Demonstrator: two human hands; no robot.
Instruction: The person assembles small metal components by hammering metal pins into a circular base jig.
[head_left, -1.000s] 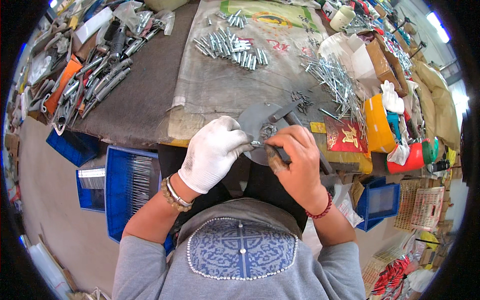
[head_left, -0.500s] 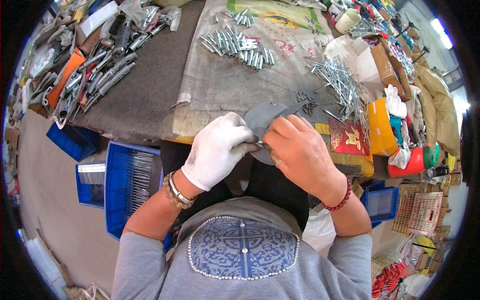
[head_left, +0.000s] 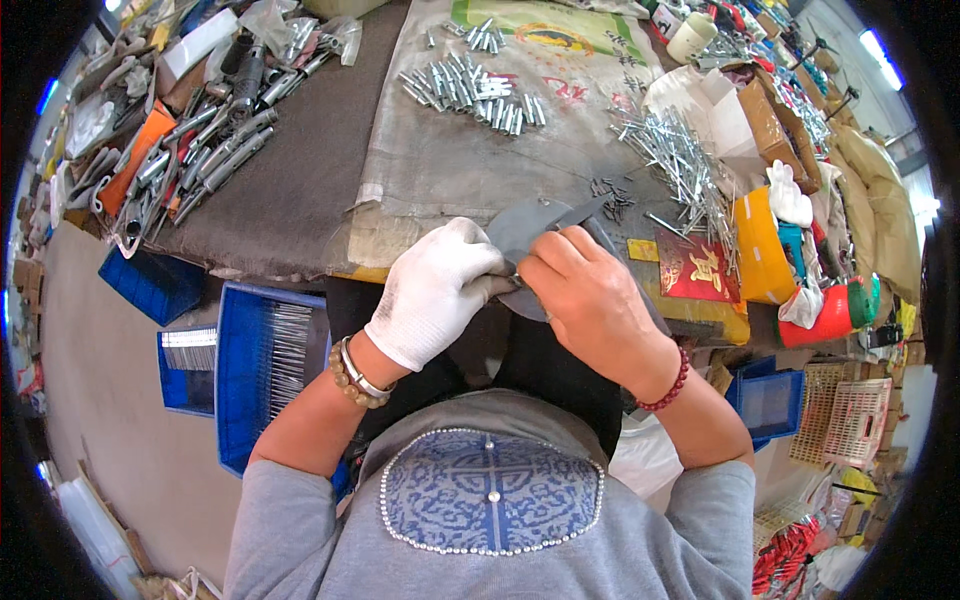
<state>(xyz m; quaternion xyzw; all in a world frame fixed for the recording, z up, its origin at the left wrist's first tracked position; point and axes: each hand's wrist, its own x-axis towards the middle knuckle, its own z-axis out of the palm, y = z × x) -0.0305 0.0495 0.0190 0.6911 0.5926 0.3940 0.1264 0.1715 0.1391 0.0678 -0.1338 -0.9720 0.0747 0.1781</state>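
Noted over near edge of flat round grey metal disc [head_left: 512, 232]: white-gloved left hand [head_left: 430, 295], thumb and forefinger pinching small metal piece [head_left: 515, 282], mostly covered; bare right hand [head_left: 592, 300] curled close beside, its hold impossible to tell. Logged on dark cloth-covered bench [head_left: 290, 150]: beyond disc, short silvery metal tubes [head_left: 455, 85]; at disc's right, dark metal hammer [head_left: 582, 211], small black pins [head_left: 612, 196].

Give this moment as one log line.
Left hand: white-gloved, fingers pinched; Right hand: bare, fingers curled; Grip: contents unclear; Under hands: round grey metallic disc; Beyond: short silver metal tubes
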